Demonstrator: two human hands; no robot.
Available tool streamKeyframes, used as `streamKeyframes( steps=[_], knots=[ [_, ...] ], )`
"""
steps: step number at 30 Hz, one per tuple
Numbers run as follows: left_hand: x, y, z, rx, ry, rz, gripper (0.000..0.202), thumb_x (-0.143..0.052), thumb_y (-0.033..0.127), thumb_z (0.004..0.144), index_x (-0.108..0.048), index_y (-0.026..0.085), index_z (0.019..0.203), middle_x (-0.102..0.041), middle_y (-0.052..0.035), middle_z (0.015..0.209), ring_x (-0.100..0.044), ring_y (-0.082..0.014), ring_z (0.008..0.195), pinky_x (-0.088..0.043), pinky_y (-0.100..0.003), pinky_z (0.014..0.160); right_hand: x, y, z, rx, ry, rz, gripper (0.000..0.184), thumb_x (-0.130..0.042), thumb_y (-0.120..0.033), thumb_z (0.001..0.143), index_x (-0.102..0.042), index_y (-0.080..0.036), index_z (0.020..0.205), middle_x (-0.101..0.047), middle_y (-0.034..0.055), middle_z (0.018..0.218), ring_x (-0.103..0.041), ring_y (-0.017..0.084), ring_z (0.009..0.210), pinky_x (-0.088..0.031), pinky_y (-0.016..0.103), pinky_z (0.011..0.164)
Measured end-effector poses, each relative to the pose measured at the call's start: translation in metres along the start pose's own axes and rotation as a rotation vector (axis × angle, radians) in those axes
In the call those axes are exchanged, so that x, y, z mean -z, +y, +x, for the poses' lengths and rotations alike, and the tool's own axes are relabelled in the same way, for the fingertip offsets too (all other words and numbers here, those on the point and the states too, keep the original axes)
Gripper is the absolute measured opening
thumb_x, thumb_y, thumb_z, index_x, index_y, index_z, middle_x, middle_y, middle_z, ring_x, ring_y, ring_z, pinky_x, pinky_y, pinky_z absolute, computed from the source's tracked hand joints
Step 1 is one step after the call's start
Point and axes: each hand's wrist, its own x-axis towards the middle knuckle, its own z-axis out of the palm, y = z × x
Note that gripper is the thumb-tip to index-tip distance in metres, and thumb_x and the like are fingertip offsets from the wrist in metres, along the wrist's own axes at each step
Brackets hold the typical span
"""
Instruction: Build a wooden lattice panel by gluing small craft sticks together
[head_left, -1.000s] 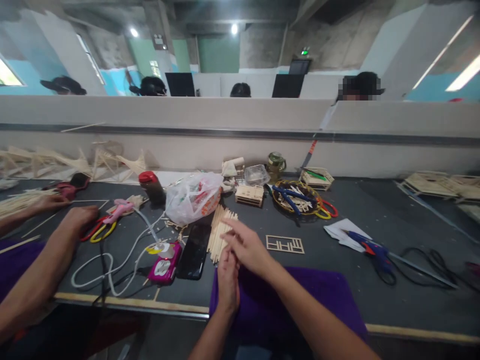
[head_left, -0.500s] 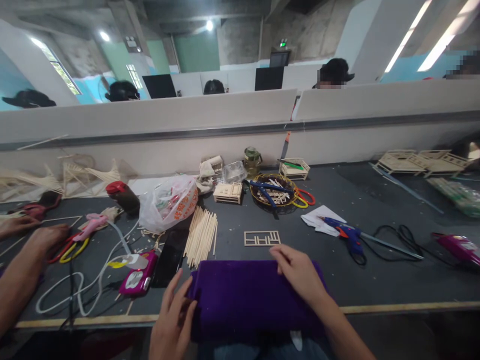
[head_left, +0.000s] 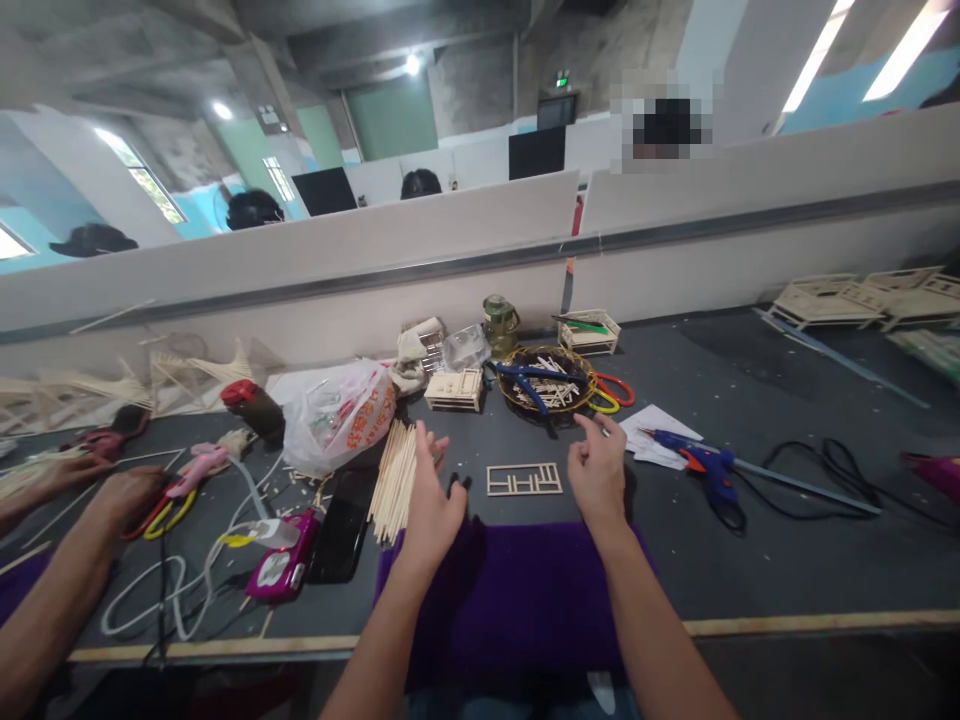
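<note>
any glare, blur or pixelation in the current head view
Head view: the ceiling light blooms white; head view, far left: the stick structures look soft, while the stick bundle beside the left hand reads clearer; head view, upper right: coarse square pixelation covers a person beyond the partition.

Bare-handed over the dark table (head_left: pixel 750 570)
Flanking a small wooden frame (head_left: pixel 525 492) with left hand (head_left: pixel 435 490) near the stick bundle (head_left: pixel 391 485), right hand (head_left: pixel 598 475) near white paper (head_left: pixel 649 449), beyond purple cloth (head_left: pixel 517 600) across the near edge
</note>
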Motion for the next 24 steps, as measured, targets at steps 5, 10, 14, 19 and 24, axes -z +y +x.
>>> streamKeyframes(
  steps=[5,10,14,19,24],
  knots=[
    [-0.028,-0.011,0.032,-0.129,-0.126,0.136,0.062,-0.053,0.011,0.082,-0.039,0.022,0.142,-0.021,-0.0121,0.158,-0.022,-0.0285,0.146,-0.025,-0.051,0.117,-0.002,0.013,-0.004,0.085,0.05,0.048,0.05,-0.042,-0.011,0.082,-0.052,-0.018,0.131,-0.034,0.0173,0.14,-0.054,0.023,0.116,-0.048,0.043,0.096],
    [-0.046,-0.043,0.032,-0.103,-0.147,0.167,0.046,-0.053,0.01,0.083,-0.054,0.019,0.128,-0.049,-0.0132,0.141,-0.039,-0.0275,0.138,-0.033,-0.054,0.113,0.0,0.014,-0.005,0.019,0.091,0.065,0.036,-0.047,-0.018,0.084,-0.061,-0.019,0.118,-0.049,0.011,0.111,-0.053,0.014,0.072,-0.054,0.035,0.077],
    [-0.044,-0.051,0.027,-0.141,-0.173,0.206,0.027,-0.056,0.009,0.081,-0.066,0.019,0.104,-0.062,-0.0104,0.125,-0.046,-0.0278,0.131,-0.038,-0.054,0.109,-0.001,0.013,-0.007,0.083,0.036,0.035,0.039,-0.044,-0.012,0.082,-0.063,-0.018,0.115,-0.048,0.0136,0.122,-0.057,0.019,0.096,-0.049,0.04,0.09],
    [-0.041,-0.041,0.025,-0.217,-0.303,0.3,0.019,-0.056,0.008,0.081,-0.071,0.02,0.082,-0.061,-0.0092,0.127,-0.038,-0.0299,0.137,-0.036,-0.056,0.11,0.0,0.015,-0.011,0.165,-0.262,-0.099,0.035,-0.044,-0.005,0.079,-0.073,-0.023,0.088,-0.059,0.008,0.103,-0.054,0.022,0.099,-0.046,0.04,0.089],
    [-0.044,-0.04,0.022,-0.289,-0.402,0.317,0.034,-0.053,0.001,0.077,-0.072,0.021,0.097,-0.055,-0.0104,0.136,-0.032,-0.0304,0.141,-0.032,-0.06,0.112,-0.004,0.015,-0.016,0.204,-0.405,-0.252,0.038,-0.049,-0.002,0.077,-0.077,-0.027,0.083,-0.06,0.0088,0.1,-0.05,0.024,0.096,-0.043,0.038,0.085]
  ],
)
